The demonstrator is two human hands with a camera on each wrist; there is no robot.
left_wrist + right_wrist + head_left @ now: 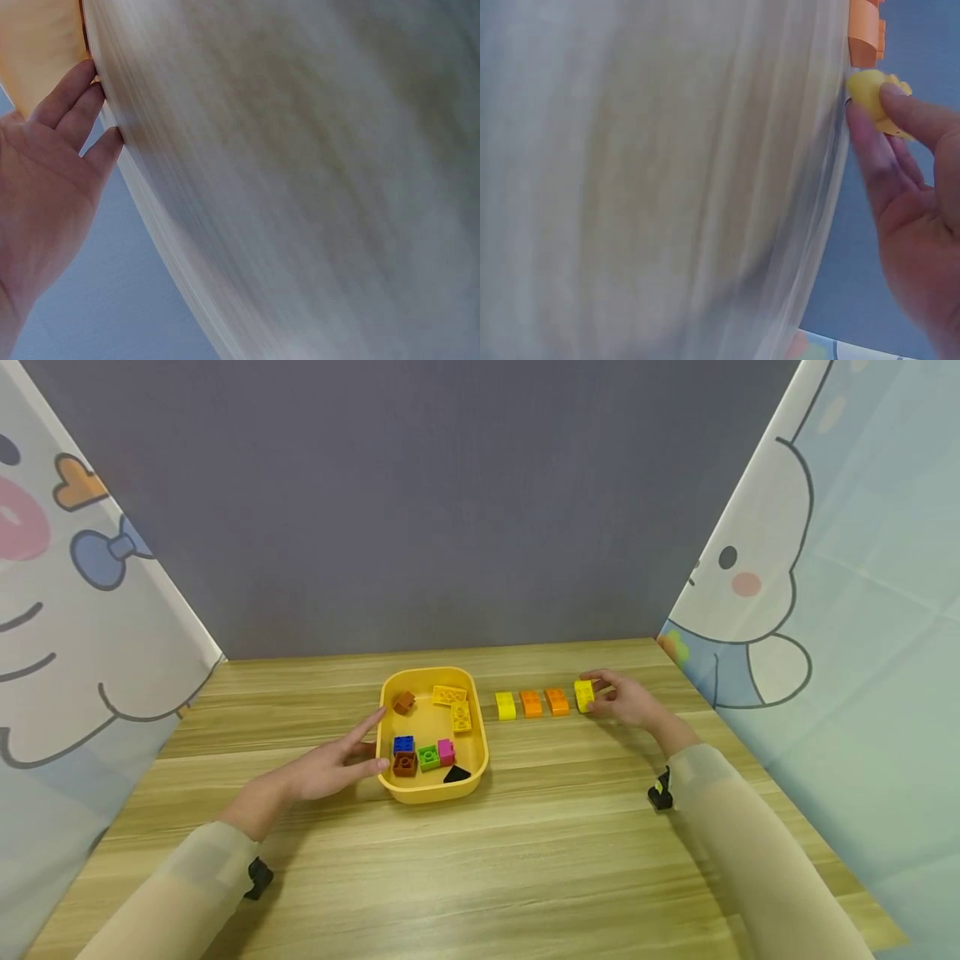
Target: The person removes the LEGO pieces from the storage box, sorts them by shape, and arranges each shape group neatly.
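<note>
My right hand [626, 700] pinches a yellow toy brick [583, 696] between thumb and fingers, at the right end of a row of bricks. The right wrist view shows the same yellow brick [870, 91] in the fingertips, beside an orange one. Left of it in the row lie two orange bricks [557, 702] and another yellow brick [506, 706]. My left hand [330, 767] rests against the left side of a yellow tray [431, 795], its fingers spread and fairly straight. In the left wrist view, the fingers of this hand [56, 165] touch the tray's wall.
Inside the tray lie several bricks: brown, yellow, a blue brick [403, 744], a green brick [428, 757], a pink brick [446, 752] and a black triangular piece [456, 774]. A grey panel [450, 510] stands behind the wooden table [480, 877], with cartoon-printed sheets at both sides.
</note>
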